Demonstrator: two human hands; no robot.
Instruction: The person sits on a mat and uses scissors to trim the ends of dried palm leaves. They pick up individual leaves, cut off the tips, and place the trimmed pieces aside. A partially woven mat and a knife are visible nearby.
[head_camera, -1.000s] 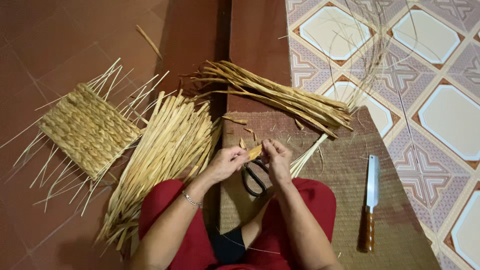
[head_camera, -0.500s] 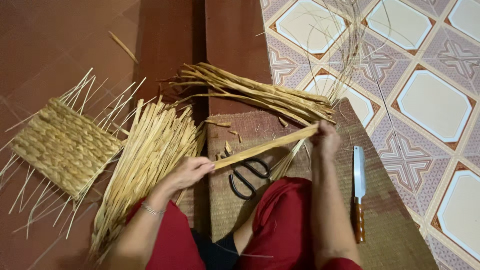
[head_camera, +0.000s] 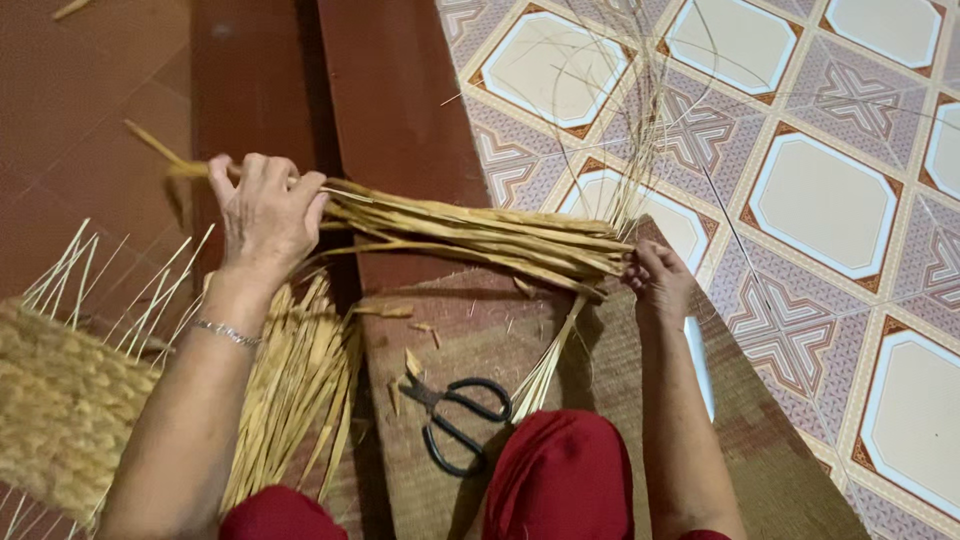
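The bundle of dried reed strips (head_camera: 480, 235), lying across the floor above the woven mat (head_camera: 600, 480), is gripped at both ends, left hand (head_camera: 262, 215) and right hand (head_camera: 655, 280) fingers closed around it; ends are best kept level and tension even.

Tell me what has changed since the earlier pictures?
Both hands left the small strip. The left hand reached up and grasped one end of the long reed bundle; the right hand grasped the other. The scissors and woven mat stayed in place.
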